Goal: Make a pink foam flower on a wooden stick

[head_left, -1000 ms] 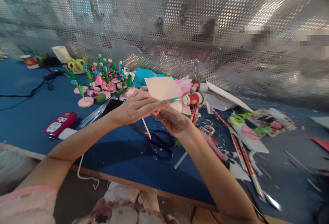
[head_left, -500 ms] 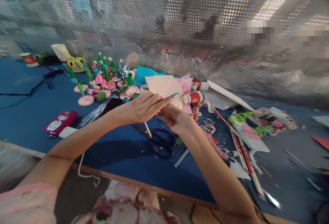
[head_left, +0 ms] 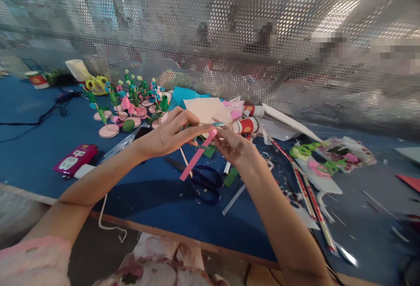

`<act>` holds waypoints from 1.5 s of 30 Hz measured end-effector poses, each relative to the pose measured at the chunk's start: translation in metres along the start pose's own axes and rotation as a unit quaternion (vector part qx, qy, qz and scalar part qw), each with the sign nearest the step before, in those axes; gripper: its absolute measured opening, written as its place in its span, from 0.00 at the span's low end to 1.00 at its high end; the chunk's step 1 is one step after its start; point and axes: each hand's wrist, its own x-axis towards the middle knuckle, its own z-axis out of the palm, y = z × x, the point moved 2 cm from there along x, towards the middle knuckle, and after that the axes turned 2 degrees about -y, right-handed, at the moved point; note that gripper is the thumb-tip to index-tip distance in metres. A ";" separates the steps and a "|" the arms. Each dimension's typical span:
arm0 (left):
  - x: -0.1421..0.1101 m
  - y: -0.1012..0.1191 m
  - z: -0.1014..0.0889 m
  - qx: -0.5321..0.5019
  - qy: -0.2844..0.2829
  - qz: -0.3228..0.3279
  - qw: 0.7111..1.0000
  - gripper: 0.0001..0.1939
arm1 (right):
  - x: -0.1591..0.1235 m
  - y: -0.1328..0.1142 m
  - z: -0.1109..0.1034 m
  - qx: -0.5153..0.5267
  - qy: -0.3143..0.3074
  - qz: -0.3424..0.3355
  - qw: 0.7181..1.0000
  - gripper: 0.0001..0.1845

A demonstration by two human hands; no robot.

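Note:
A narrow pink paper strip (head_left: 198,155) slants down and left between my hands, above the table. My right hand (head_left: 235,145) pinches its upper end with curled fingers. My left hand (head_left: 169,134), palm down, meets that same end with a stretched finger that has a teal nail; its other fingers bend underneath and are partly hidden. Below the strip lie dark-blue-handled scissors (head_left: 207,181), blades pointing left. A thin pale stick (head_left: 185,162) shows below my left hand; I cannot tell whether it is held.
Paper flowers on pink discs (head_left: 109,130) crowd the back left. A magenta power strip (head_left: 75,160) sits at left. Behind my hands are a pale paper sheet (head_left: 210,109) and a red-and-white paper cup (head_left: 246,125). Paper scraps and a craft knife (head_left: 320,216) lie right; perforated metal (head_left: 164,28) stands behind.
The pink strip, hidden before, now hangs in view between my hands. My hands have drawn slightly apart, the left moving left and the right a little right.

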 end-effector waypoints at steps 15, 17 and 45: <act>-0.007 -0.009 0.006 -0.112 0.041 -0.143 0.982 0.24 | -0.009 -0.003 0.009 0.015 0.052 -0.069 0.996 0.31; -0.006 -0.007 0.012 -0.118 -0.002 -0.171 0.978 0.29 | -0.010 -0.002 0.012 0.016 0.063 -0.091 0.994 0.33; -0.004 0.019 0.034 -0.025 0.069 -0.192 0.979 0.09 | -0.021 0.014 0.022 0.039 0.125 -0.208 0.969 0.35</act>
